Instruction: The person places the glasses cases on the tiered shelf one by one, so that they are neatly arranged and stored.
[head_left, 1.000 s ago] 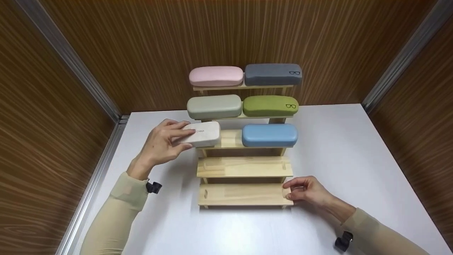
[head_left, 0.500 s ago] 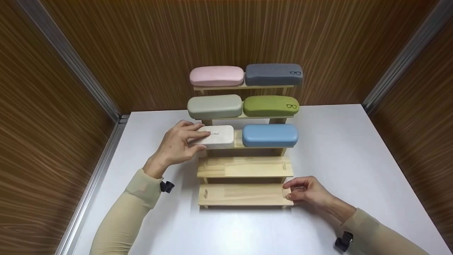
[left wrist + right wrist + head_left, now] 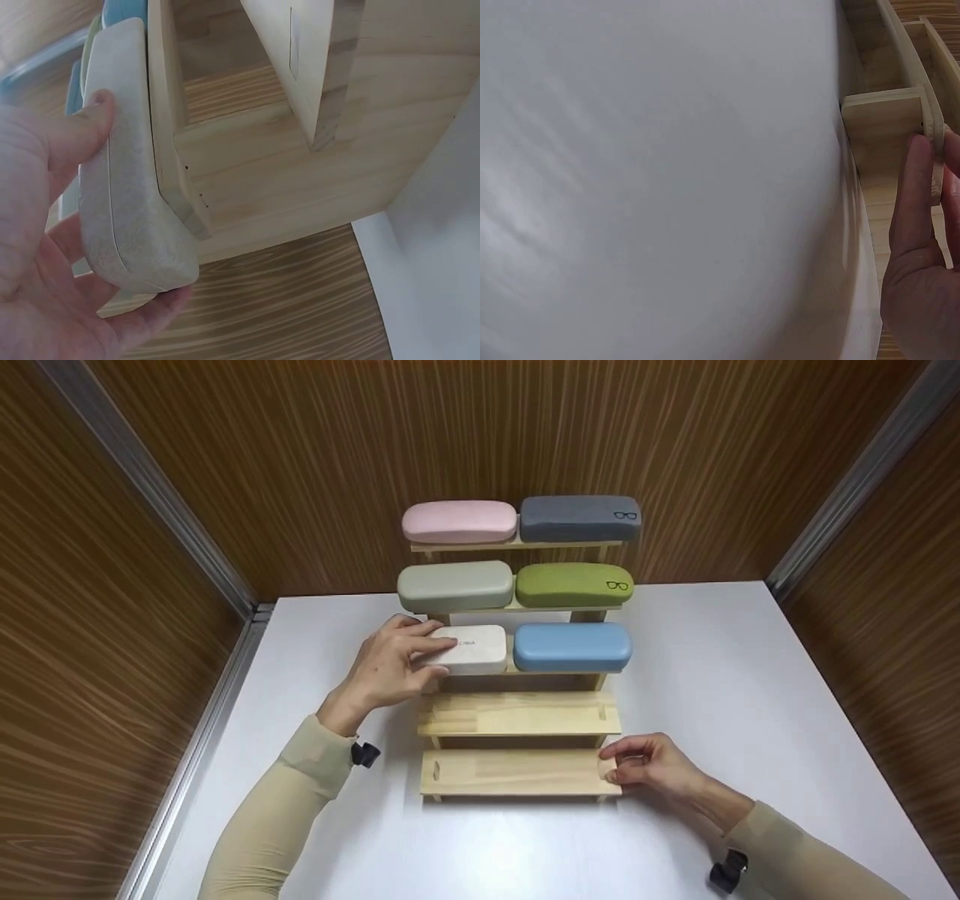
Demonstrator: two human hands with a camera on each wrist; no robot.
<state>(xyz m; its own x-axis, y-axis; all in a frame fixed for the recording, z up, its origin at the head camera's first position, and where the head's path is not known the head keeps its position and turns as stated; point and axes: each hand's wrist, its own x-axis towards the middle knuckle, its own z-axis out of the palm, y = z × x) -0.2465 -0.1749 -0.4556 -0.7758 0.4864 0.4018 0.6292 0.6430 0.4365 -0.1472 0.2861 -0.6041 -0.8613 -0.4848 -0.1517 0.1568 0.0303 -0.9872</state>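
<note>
A white glasses case (image 3: 480,649) with small dark lettering lies on the middle step of a wooden tiered rack (image 3: 517,712). My left hand (image 3: 394,664) grips its left end, thumb on the near side and fingers over the top and far side. In the left wrist view the case (image 3: 127,157) rests against the step board, held between thumb and fingers. A narrow gap parts it from a blue glasses case (image 3: 572,646) on the same step. My right hand (image 3: 664,769) pinches the right end of the lowest step, thumb and fingers on either face of the board (image 3: 934,142).
On the step above sit a pale grey-green case (image 3: 455,586) and an olive green case (image 3: 574,585). The top step bears a pink case (image 3: 459,521) and a dark grey case (image 3: 580,519). The rack stands on a white table (image 3: 712,682) between wood-grain walls (image 3: 480,427).
My left hand has moved right with the white glasses case, from the step's left end to close beside the blue case. The right hand has stayed on the lowest step.
</note>
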